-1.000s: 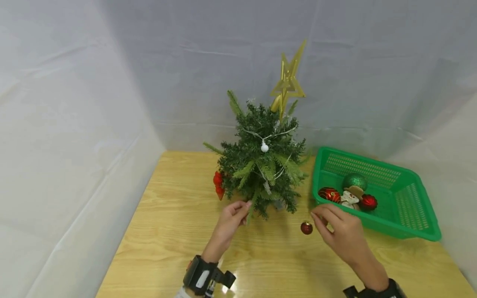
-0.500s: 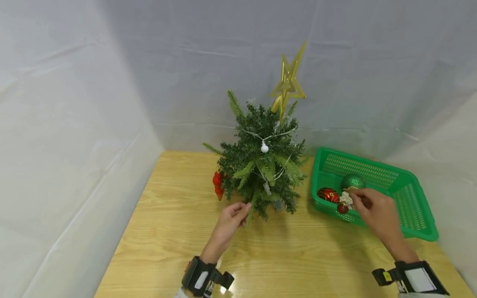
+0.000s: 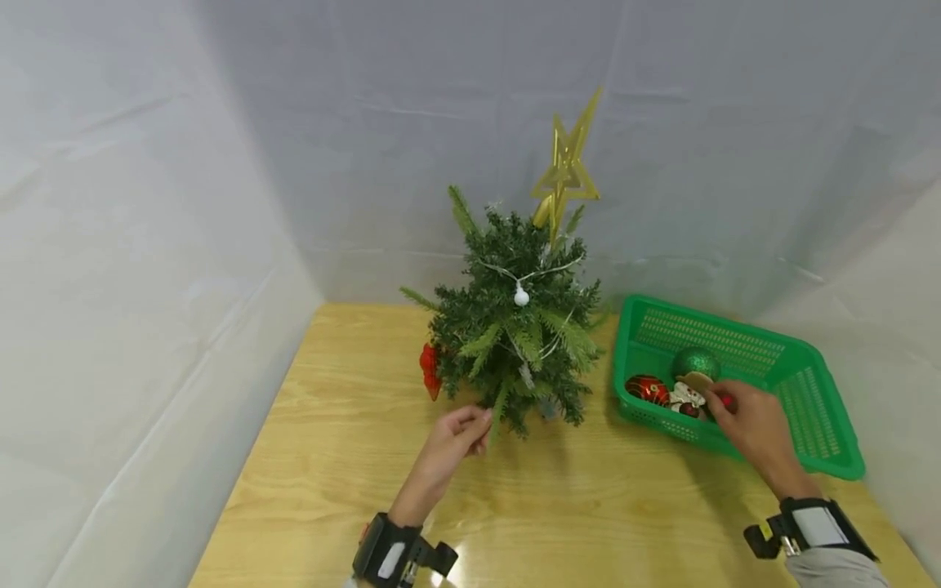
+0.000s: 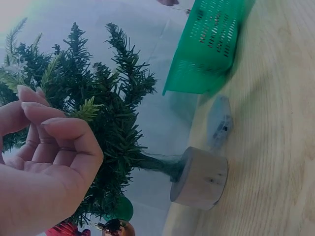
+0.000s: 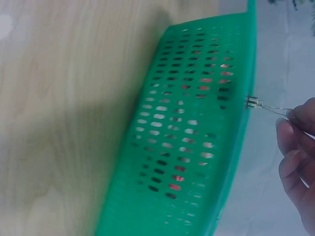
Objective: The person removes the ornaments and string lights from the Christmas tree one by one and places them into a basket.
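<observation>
My left hand (image 3: pixel 450 441) pinches the light green branch tip (image 3: pixel 500 408) at the lower front of a small Christmas tree (image 3: pixel 485 310). In the right wrist view, my right hand (image 5: pixel 300 147) holds the thin wire loop (image 5: pixel 275 107) of a small bauble by its metal cap (image 5: pixel 253 102); the rest is hidden by the basket's rim. The head view has this dark red bauble (image 3: pixel 689 410) low inside the green basket (image 3: pixel 742 329), in front of a snowman ornament (image 3: pixel 684 394) with a brown hat. My right fingers are close to that hat.
A red and gold bauble (image 3: pixel 647 389), a green glitter bauble (image 3: pixel 695 362) and a partly hidden red one (image 3: pixel 728 402) lie in the basket. A gold star (image 3: pixel 568 167) tops the tree; a red ornament (image 3: pixel 430 371) hangs at left. The tree's round base (image 4: pixel 202 178) stands on the table.
My right hand has carried the small red bauble from beside the tree rightward to the basket and lowered it inside. My left hand has stayed at the branch tip.
</observation>
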`<state>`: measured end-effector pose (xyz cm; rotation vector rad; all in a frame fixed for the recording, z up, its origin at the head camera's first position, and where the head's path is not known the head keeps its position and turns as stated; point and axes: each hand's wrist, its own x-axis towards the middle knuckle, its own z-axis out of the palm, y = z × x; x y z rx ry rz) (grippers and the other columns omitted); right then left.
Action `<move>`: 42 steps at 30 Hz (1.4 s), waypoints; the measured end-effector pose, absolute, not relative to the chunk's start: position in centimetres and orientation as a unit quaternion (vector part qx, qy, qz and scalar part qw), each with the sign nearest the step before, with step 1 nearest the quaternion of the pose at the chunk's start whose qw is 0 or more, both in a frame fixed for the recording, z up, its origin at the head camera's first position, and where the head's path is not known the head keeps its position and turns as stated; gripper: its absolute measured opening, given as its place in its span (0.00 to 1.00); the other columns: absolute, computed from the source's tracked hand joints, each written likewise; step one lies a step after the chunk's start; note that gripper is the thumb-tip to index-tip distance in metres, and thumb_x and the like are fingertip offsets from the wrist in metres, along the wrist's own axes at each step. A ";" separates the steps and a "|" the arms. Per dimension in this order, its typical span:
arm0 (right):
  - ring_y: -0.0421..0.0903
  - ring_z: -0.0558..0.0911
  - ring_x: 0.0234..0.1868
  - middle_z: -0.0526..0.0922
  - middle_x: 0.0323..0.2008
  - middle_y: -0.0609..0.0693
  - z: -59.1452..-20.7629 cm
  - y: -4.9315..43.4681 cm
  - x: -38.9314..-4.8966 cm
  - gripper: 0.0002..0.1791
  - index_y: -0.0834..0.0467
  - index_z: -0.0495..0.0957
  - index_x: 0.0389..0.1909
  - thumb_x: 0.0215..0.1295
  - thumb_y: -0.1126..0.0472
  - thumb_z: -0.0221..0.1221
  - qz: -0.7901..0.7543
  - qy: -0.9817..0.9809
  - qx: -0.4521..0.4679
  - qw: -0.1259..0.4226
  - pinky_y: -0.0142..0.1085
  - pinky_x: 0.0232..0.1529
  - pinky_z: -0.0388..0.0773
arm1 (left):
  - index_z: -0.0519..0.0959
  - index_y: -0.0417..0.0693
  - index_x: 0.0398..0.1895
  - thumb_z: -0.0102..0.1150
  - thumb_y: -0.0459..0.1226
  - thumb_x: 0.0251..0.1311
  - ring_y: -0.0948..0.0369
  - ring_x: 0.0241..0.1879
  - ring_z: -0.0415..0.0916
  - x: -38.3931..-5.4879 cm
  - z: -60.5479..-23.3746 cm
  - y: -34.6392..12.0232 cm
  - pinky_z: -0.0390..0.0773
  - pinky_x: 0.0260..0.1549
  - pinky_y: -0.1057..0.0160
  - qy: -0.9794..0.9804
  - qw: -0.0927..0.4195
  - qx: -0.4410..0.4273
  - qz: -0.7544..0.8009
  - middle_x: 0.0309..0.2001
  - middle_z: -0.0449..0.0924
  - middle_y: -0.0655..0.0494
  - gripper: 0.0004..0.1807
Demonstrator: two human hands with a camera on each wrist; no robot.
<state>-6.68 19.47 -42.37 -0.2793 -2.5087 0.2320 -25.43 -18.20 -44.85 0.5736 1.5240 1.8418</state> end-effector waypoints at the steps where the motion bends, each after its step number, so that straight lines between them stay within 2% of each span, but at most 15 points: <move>1: 0.40 0.71 0.14 0.82 0.24 0.60 -42.6 19.6 -6.6 0.05 0.68 0.82 0.33 0.54 0.71 0.65 0.088 -0.946 -0.109 0.294 0.33 0.14 0.64 | 0.76 0.41 0.35 0.54 0.37 0.69 0.63 0.26 0.70 -25.4 -44.8 -18.2 0.74 0.30 0.70 0.585 0.336 0.219 0.705 0.25 0.75 0.58 0.08; 5: 0.36 0.69 0.12 0.83 0.26 0.60 -43.3 19.9 -6.4 0.05 0.67 0.82 0.34 0.57 0.70 0.64 0.097 -0.949 -0.122 0.276 0.32 0.13 0.61 | 0.76 0.36 0.39 0.53 0.36 0.69 0.63 0.27 0.71 -25.4 -44.7 -18.4 0.75 0.31 0.70 0.591 0.338 0.214 0.701 0.26 0.75 0.58 0.09; 10: 0.40 0.72 0.15 0.83 0.26 0.60 -44.0 20.3 -6.2 0.05 0.67 0.82 0.35 0.57 0.70 0.64 0.100 -0.951 -0.128 0.263 0.32 0.13 0.64 | 0.74 0.26 0.45 0.50 0.33 0.70 0.63 0.28 0.72 -25.3 -44.7 -18.7 0.75 0.31 0.69 0.602 0.333 0.208 0.695 0.27 0.75 0.56 0.13; 18: 0.46 0.77 0.21 0.83 0.26 0.57 -44.9 20.9 -5.8 0.05 0.66 0.82 0.36 0.60 0.68 0.63 0.116 -0.956 -0.146 0.225 0.38 0.18 0.70 | 0.76 0.37 0.37 0.50 0.36 0.70 0.62 0.28 0.72 -25.6 -45.3 -19.2 0.74 0.31 0.69 0.603 0.337 0.216 0.690 0.27 0.75 0.54 0.09; 23: 0.45 0.76 0.21 0.83 0.27 0.56 -45.1 21.2 -5.9 0.05 0.66 0.82 0.36 0.61 0.68 0.63 0.120 -0.959 -0.154 0.205 0.38 0.19 0.69 | 0.77 0.35 0.39 0.49 0.35 0.71 0.63 0.28 0.72 -26.7 -45.9 -20.0 0.73 0.30 0.69 0.613 0.320 0.202 0.693 0.29 0.76 0.55 0.10; 29: 0.42 0.73 0.19 0.82 0.25 0.55 -45.1 21.1 -6.1 0.05 0.66 0.82 0.35 0.60 0.68 0.63 0.114 -0.960 -0.163 0.198 0.37 0.17 0.67 | 0.76 0.37 0.39 0.48 0.36 0.72 0.62 0.30 0.72 -28.5 -45.7 -21.5 0.75 0.31 0.67 0.615 0.301 0.171 0.708 0.32 0.75 0.54 0.10; 34: 0.41 0.72 0.17 0.81 0.25 0.55 -45.1 20.9 -6.0 0.06 0.67 0.81 0.36 0.60 0.67 0.62 0.112 -0.959 -0.171 0.194 0.36 0.16 0.65 | 0.77 0.38 0.38 0.47 0.37 0.73 0.61 0.29 0.70 -30.0 -45.3 -22.5 0.74 0.30 0.66 0.626 0.270 0.151 0.716 0.30 0.74 0.53 0.12; 42: 0.41 0.67 0.14 0.81 0.24 0.55 -45.4 20.8 -6.1 0.09 0.68 0.81 0.39 0.64 0.65 0.60 0.113 -0.957 -0.191 0.185 0.36 0.14 0.61 | 0.76 0.36 0.39 0.48 0.41 0.73 0.61 0.27 0.69 -34.3 -44.4 -23.1 0.74 0.30 0.66 0.660 0.226 0.127 0.705 0.29 0.73 0.53 0.15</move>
